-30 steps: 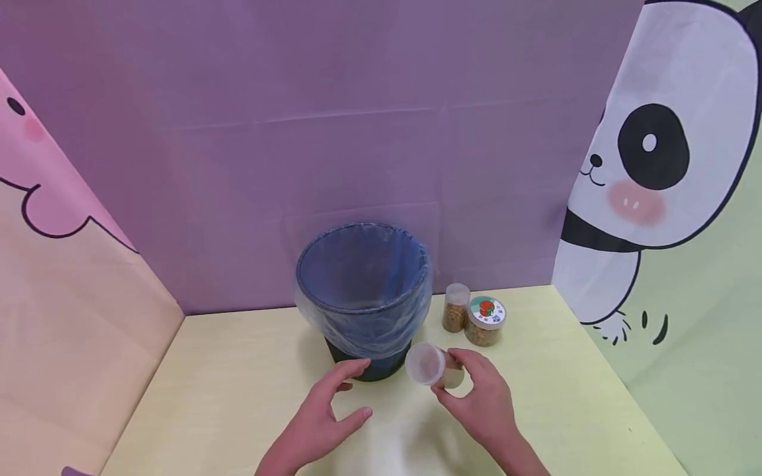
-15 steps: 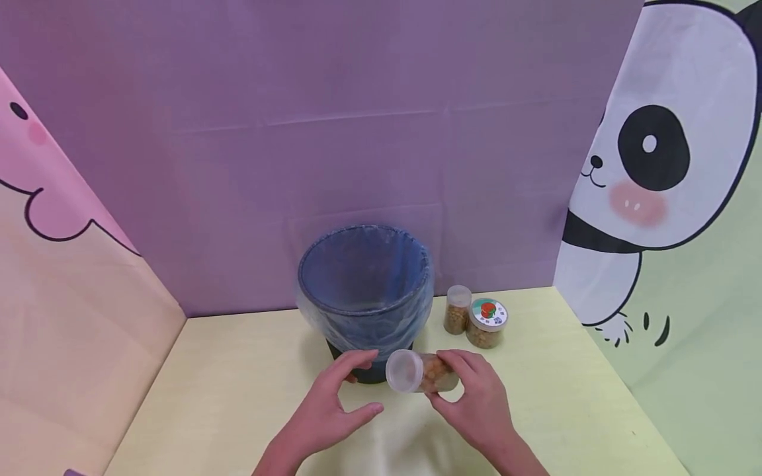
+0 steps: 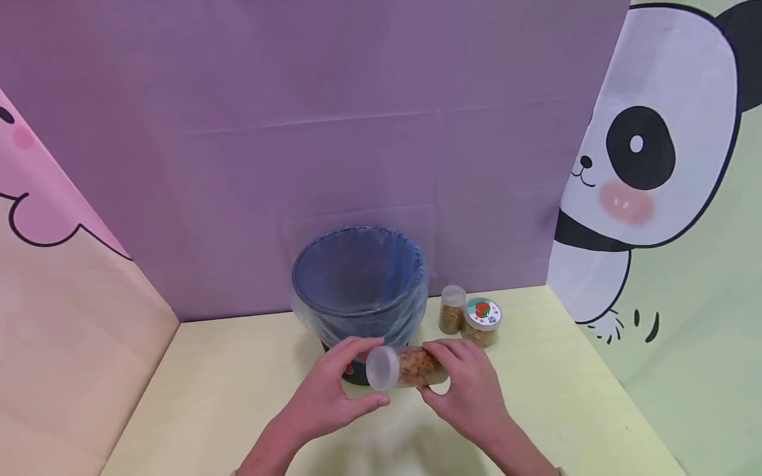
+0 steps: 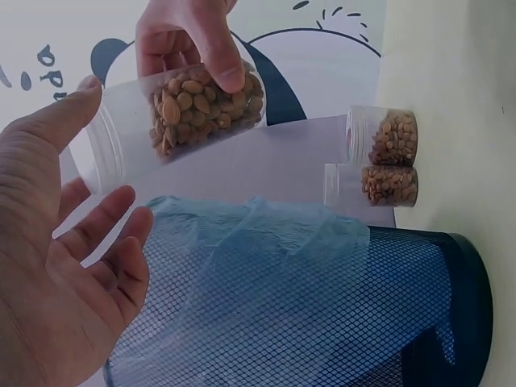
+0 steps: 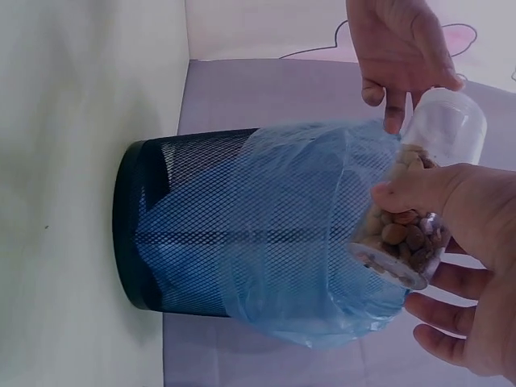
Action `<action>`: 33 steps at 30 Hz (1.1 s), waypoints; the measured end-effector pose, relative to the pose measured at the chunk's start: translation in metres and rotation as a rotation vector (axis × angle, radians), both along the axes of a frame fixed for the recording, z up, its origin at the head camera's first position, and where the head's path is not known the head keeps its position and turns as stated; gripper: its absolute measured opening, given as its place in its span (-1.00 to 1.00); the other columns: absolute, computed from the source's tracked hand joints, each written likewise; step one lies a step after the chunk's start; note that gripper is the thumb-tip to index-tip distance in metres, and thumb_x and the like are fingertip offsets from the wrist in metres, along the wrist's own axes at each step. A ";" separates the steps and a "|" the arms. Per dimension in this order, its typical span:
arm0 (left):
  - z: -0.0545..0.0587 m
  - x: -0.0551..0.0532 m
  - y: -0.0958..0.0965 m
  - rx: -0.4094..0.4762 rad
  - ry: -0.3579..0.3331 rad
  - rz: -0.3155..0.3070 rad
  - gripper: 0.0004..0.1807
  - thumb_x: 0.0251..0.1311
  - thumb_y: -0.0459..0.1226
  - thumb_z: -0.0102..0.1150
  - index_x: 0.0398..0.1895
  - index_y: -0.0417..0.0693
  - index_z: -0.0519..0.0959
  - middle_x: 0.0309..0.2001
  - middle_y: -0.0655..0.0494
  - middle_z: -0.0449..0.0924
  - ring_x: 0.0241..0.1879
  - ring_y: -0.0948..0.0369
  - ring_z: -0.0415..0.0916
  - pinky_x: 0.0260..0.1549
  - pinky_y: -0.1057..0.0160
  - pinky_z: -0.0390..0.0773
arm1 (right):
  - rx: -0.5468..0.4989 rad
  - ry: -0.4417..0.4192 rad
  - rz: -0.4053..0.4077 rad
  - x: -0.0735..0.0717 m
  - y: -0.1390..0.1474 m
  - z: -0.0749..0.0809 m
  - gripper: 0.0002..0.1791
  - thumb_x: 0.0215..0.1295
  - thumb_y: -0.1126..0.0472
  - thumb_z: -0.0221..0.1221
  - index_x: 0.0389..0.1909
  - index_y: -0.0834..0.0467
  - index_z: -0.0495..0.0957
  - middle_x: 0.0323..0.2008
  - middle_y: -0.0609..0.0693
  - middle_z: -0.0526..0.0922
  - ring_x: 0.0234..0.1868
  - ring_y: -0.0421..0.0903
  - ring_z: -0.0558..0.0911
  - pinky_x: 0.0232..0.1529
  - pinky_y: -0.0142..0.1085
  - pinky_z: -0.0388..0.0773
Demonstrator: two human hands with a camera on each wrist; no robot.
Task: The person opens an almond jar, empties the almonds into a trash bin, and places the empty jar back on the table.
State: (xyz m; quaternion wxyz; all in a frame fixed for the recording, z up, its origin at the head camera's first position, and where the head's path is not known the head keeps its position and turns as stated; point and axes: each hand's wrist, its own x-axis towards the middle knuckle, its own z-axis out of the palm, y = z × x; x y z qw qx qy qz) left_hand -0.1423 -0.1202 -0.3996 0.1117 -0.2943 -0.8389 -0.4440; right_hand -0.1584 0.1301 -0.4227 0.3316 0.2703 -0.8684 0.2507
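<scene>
My right hand (image 3: 467,390) grips a clear plastic jar (image 3: 417,367) partly filled with almonds (image 4: 193,105). The jar is held tilted on its side above the table, its translucent lid (image 3: 383,368) toward the left. Around the lid, my left hand (image 3: 324,390) has its thumb and fingers spread, with a small gap visible; whether a fingertip touches it is hard to tell. Behind the hands stands a black mesh trash bin (image 5: 193,226) lined with a blue plastic bag (image 3: 369,317).
Two more jars stand right of the bin near the back wall: a slim one (image 3: 452,311) and a short, wide one (image 3: 481,324) with a printed lid, both holding nuts. A purple wall (image 3: 357,132) is close behind the bin. The pale table (image 3: 238,383) lies below.
My right hand has turned the jar further onto its side and brought it left, so its lid now sits between the left thumb and fingers. The bin and other jars stay put.
</scene>
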 end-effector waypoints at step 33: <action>-0.049 -0.002 -0.029 0.169 -0.057 -0.002 -0.44 -0.01 -0.28 0.49 0.12 -0.05 0.52 -0.09 0.23 0.58 -0.13 0.22 0.51 -0.26 0.20 0.47 | 0.090 -0.361 0.179 -0.003 0.003 -0.026 -0.33 -0.15 -0.09 0.52 0.03 0.03 0.56 -0.05 -0.22 0.57 -0.01 -0.25 0.53 -0.07 -0.24 0.54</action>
